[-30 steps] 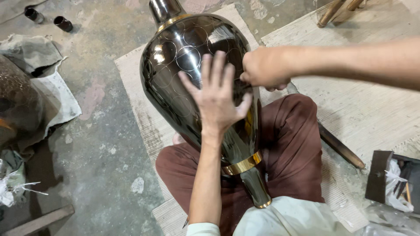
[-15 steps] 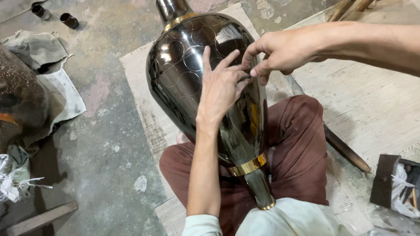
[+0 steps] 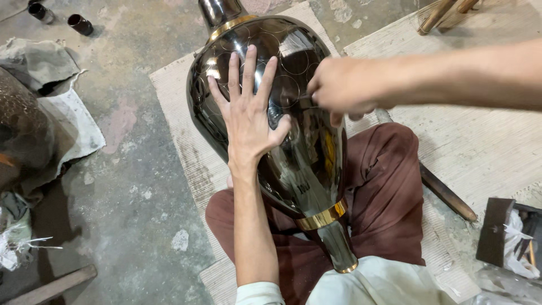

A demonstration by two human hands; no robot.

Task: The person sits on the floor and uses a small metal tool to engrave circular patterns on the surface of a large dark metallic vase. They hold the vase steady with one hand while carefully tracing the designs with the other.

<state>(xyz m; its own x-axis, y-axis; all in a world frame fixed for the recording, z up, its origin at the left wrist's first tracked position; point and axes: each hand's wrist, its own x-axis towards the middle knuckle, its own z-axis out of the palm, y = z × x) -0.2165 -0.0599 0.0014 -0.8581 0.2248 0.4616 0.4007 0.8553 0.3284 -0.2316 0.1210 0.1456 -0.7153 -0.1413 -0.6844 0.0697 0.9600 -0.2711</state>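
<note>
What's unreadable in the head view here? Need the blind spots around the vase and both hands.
- Tool in right hand: only a thin tip shows at the vase; fingers hide the rest, so its kind is unclear.
- Vase top: cut off by the upper frame edge.
- Vase surface under left hand: covered by the palm.
- Box contents at right: cut off by the frame edge, too small to tell.
- Dark round object at left: cut off by the frame edge.

We see a stained concrete floor [image 3: 118, 186], woven mats [image 3: 480, 141] laid over it, crumpled cloth [image 3: 56, 90] at left, two small dark cups [image 3: 62, 17], a wooden plank [image 3: 51, 287].
</note>
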